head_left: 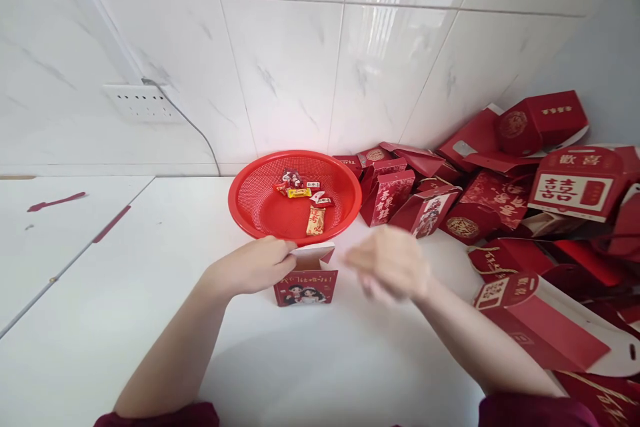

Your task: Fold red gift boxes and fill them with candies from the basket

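Note:
A small red gift box with a cartoon couple on its front stands upright on the white table, its top flaps raised. My left hand grips the box's left upper edge, fingers closed around it. To the right of the box, slightly apart from it, my right hand is smeared by motion; whether it holds anything is unclear. Right behind the box sits a red plastic basket with several wrapped sweets inside, among them a yellow-wrapped candy and a beige packet.
A heap of red gift boxes fills the right side against the wall. On the left, a red strip lies on the table. A cable runs down the tiled wall from a socket panel.

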Demonstrator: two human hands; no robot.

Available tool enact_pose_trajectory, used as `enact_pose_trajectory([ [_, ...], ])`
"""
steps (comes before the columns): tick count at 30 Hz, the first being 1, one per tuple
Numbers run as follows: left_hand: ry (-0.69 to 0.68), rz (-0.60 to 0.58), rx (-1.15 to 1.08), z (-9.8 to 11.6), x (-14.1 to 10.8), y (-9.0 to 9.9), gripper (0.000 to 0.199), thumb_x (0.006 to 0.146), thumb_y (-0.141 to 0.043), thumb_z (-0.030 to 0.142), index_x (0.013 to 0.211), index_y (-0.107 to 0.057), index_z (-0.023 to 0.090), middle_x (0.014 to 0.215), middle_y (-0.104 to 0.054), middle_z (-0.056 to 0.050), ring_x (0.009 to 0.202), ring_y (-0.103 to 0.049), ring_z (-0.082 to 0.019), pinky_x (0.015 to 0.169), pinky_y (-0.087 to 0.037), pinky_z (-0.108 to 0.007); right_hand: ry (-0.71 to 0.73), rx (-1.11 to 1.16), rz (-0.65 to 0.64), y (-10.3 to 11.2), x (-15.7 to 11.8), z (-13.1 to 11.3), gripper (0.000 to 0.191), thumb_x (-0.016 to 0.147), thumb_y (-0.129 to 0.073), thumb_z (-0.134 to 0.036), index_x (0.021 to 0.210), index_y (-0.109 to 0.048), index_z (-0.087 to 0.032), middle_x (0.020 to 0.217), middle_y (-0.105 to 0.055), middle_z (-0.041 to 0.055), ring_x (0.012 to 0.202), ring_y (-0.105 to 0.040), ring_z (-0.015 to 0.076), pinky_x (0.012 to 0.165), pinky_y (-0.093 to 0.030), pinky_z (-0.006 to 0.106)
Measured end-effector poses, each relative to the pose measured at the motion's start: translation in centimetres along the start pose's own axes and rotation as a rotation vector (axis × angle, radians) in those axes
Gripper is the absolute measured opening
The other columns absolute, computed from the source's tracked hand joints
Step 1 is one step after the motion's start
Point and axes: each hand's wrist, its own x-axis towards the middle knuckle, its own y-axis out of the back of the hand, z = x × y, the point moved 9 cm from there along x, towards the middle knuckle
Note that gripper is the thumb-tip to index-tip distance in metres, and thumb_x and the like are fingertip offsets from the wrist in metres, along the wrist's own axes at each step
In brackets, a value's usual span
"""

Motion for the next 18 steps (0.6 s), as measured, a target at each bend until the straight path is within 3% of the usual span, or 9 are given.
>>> enact_pose_trajectory([
  [3,-0.021,-0.071,-0.050,0.2,0.0,-0.5,0.028,0.091,-0.037,0.033,0.081,-0.058,0.018,0.080,-0.063,-0.006,0.068,-0.056,-0.019,0.059,-0.038,-0.029,-0.135,-0.228,0.076,0.6,5.3,5.7,0.039,0.104,-0.034,-0.033,0.108,-0.069,-0.016,0.106,-0.072,0.0118,0.100,-0.065,0.0211,0.091,-0.047,0.035],
  [5,-0.026,-0.084,-0.090,0.3,-0.1,-0.6,0.031,0.093,-0.035,0.036,0.082,-0.057,0.018,0.082,-0.063,-0.006,0.069,-0.055,-0.019,0.059,-0.037,-0.028,-0.253,-0.322,-0.269,-3.3,9.1,9.8,0.040,0.106,-0.030,-0.030,0.118,-0.064,-0.014,0.121,-0.067,0.0137,0.114,-0.060,0.0216,0.096,-0.043,0.033],
  [8,-0.031,-0.085,-0.128,0.4,-0.3,-0.7,0.035,0.096,-0.031,0.039,0.083,-0.057,0.019,0.081,-0.061,-0.005,0.067,-0.053,-0.018,0.057,-0.036,-0.028,-0.285,-0.321,-0.519,-8.1,13.2,13.3,0.026,0.101,-0.048,-0.026,0.109,-0.069,-0.015,0.116,-0.069,0.0116,0.108,-0.063,0.0222,0.090,-0.046,0.030],
  [10,-0.031,-0.077,-0.123,0.3,-0.3,-0.7,0.038,0.097,-0.029,0.041,0.081,-0.056,0.020,0.077,-0.059,-0.005,0.065,-0.051,-0.018,0.056,-0.035,-0.028,-0.325,-0.332,-0.650,-11.4,14.5,14.9,0.020,0.097,-0.057,-0.026,0.104,-0.070,-0.013,0.109,-0.070,0.0115,0.101,-0.066,0.0217,0.086,-0.049,0.031],
  [13,-0.025,-0.083,-0.102,0.1,-0.2,-0.8,0.040,0.098,-0.029,0.044,0.078,-0.054,0.020,0.075,-0.059,-0.005,0.066,-0.053,-0.019,0.058,-0.037,-0.029,-0.402,-0.384,-0.796,-15.0,14.8,16.7,0.027,0.095,-0.061,-0.033,0.112,-0.065,-0.012,0.111,-0.067,0.0107,0.097,-0.066,0.0204,0.085,-0.054,0.037],
  [16,-0.008,-0.096,-0.062,-0.3,-0.1,-1.1,0.042,0.099,-0.027,0.047,0.073,-0.047,0.020,0.072,-0.057,-0.005,0.063,-0.051,-0.019,0.058,-0.036,-0.030,-0.431,-0.425,-0.848,-16.7,14.8,17.6,0.034,0.095,-0.062,-0.035,0.121,-0.060,-0.013,0.120,-0.062,0.0108,0.102,-0.064,0.0209,0.087,-0.056,0.040],
  [18,-0.021,-0.091,-0.047,-0.3,0.0,-1.2,0.044,0.099,-0.025,0.049,0.071,-0.043,0.020,0.070,-0.055,-0.004,0.062,-0.049,-0.018,0.058,-0.036,-0.030,-0.425,-0.428,-0.848,-16.6,15.0,17.6,0.031,0.094,-0.063,-0.034,0.117,-0.062,-0.012,0.116,-0.064,0.0103,0.100,-0.065,0.0206,0.086,-0.055,0.040],
])
